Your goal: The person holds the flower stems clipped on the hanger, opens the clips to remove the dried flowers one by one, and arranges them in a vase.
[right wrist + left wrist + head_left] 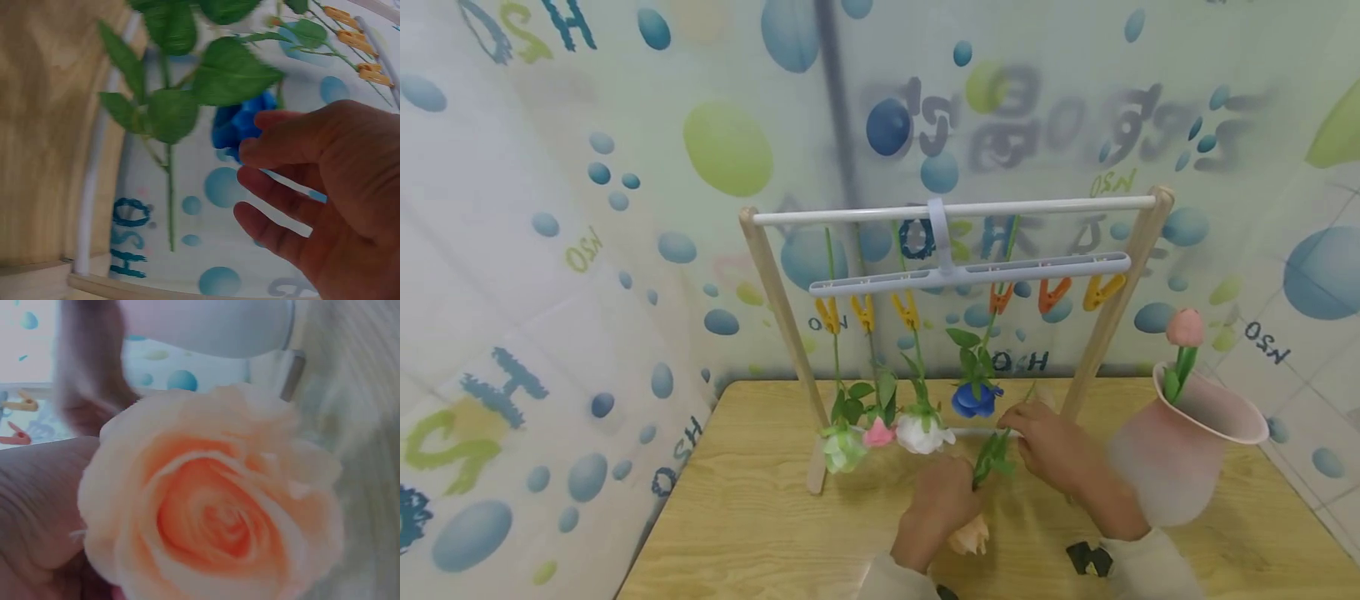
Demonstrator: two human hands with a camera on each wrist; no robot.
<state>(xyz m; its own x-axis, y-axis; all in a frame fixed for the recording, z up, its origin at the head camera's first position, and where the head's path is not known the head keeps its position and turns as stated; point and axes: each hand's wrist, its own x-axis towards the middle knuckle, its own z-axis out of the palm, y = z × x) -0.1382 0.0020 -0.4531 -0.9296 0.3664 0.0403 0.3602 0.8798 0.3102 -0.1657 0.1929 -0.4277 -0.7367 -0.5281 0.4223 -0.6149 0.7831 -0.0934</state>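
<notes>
In the head view, my left hand (942, 500) grips the stem of a peach rose (970, 536) close below its bloom. The bloom points down toward the table, and its leaves (994, 460) rise past the hand. The open bloom (212, 506) fills much of the left wrist view. To the right of the leaves is my right hand (1052, 446). Its fingers (275, 190) are loosely bent and hold nothing, beside the leafy stem (170, 200) in the right wrist view. Behind that hand hangs a blue rose (976, 400), head down from an orange clip (1000, 298).
A pale hanger (1037, 268) hooks over the white bar (850, 215) of a wooden stand. Yellow clips hold green-white (844, 450), pink (878, 432) and white (923, 433) flowers upside down. Two clips at right hold nothing. A pink vase (1172, 467) with a tulip (1185, 327) stands right.
</notes>
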